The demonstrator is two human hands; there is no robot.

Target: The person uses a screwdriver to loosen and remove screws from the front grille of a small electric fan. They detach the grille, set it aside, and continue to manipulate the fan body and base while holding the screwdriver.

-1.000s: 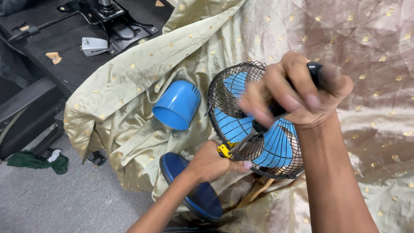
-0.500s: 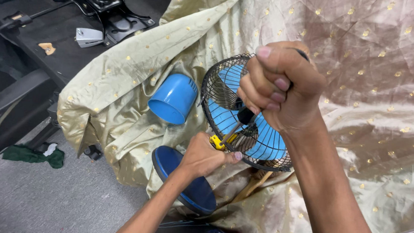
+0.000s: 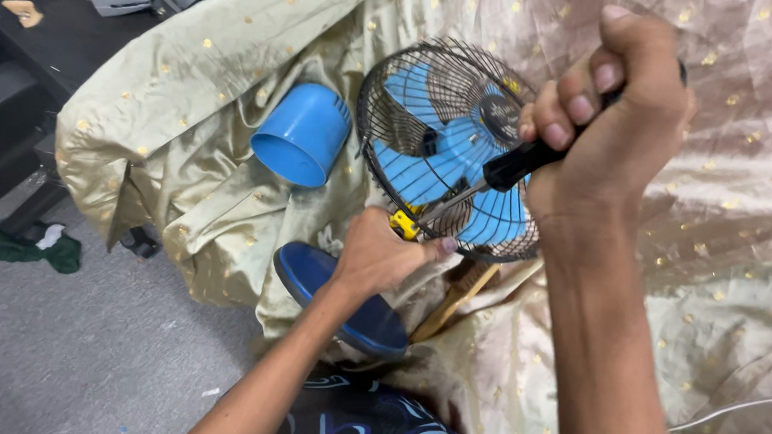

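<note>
- Fan (image 3: 439, 147) lay tilted on gold-spotted cloth (image 3: 729, 228) over the bench, wire grille facing up at me, blue blades behind it.
- My right hand (image 3: 614, 116) was fisted tight on the black screwdriver (image 3: 511, 167), shaft angled down to the grille's lower rim.
- My left hand (image 3: 383, 254) was closed on the rim, pinching a small yellow piece (image 3: 401, 225) just beside the tip; the tip itself I couldn't see clearly.
- Judged best: keep shaft in line with the fastener, press before turning, and brace the rim so the grille can't twist.
- Blue cap (image 3: 300, 135) lay near on the cloth; blue round base (image 3: 342, 297) sat under my left wrist.
</note>
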